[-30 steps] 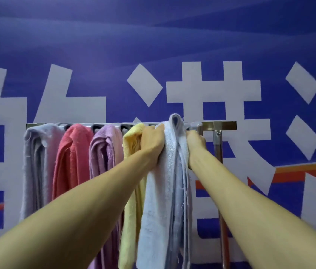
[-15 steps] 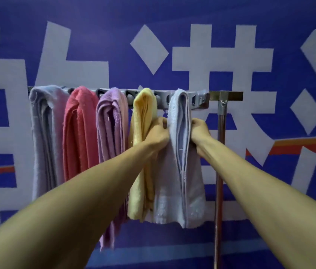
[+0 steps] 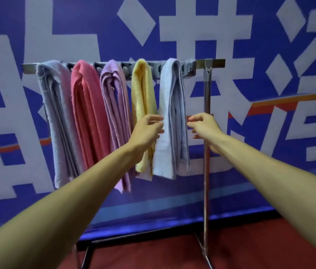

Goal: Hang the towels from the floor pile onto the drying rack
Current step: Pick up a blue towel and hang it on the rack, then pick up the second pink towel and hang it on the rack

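Several towels hang folded over the drying rack's top bar [image 3: 214, 63]: grey [image 3: 56, 117], red [image 3: 87, 117], lilac [image 3: 115, 113], yellow [image 3: 143, 94] and, at the right end, light blue [image 3: 172, 113]. My left hand [image 3: 147, 131] hovers just left of the light blue towel with loosely curled fingers, holding nothing. My right hand [image 3: 203, 127] hovers just right of it, fingers relaxed, a small gap between them and the cloth. The floor pile is out of view.
The rack's steel upright [image 3: 207, 171] runs down behind my right wrist to base bars [image 3: 201, 247] on the red floor [image 3: 250, 245]. A blue wall banner with big white characters [image 3: 231, 26] stands close behind the rack.
Both hands slid down the light blue towel and let go of it. The view has tilted down, so the rack's foot and the floor now show.
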